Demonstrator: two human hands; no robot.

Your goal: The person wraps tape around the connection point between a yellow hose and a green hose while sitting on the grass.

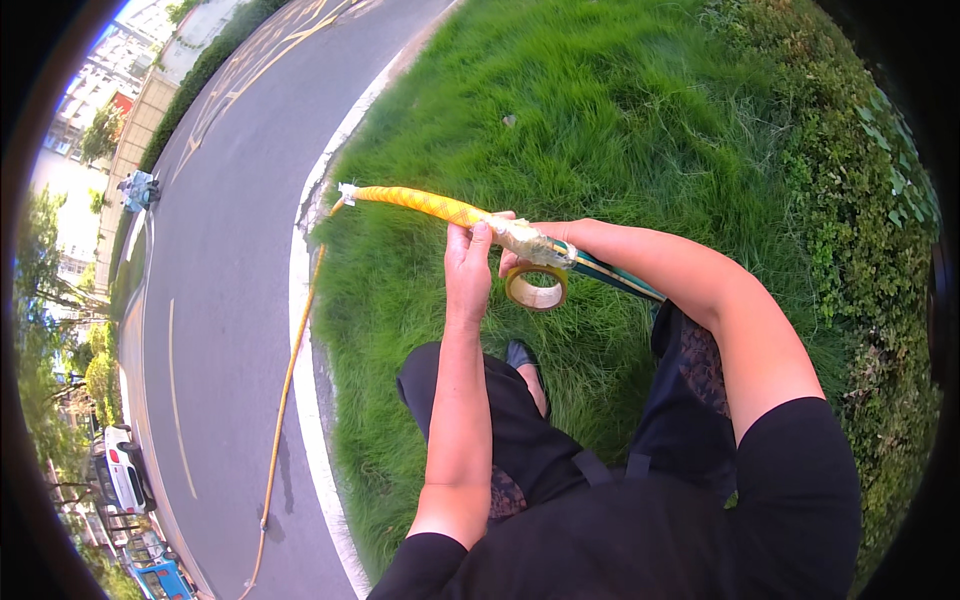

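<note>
My left hand grips the yellow braided hose near its end, thumb on top. There, crumpled clear tape wraps the joint to a dark green striped hose. My right hand curls around this taped joint from behind, its fingertips showing just below. A tape roll hangs under the joint, beside those fingertips; whether they touch it is hidden. The green hose runs down towards my right knee. At the yellow hose's far end, a white tie or wrapping meets a thinner orange-yellow hose.
Long grass lies under me, with a shrub hedge on the right. A white kerb borders the asphalt road, where the thin hose trails. Parked at the far left are a white car and a blue vehicle.
</note>
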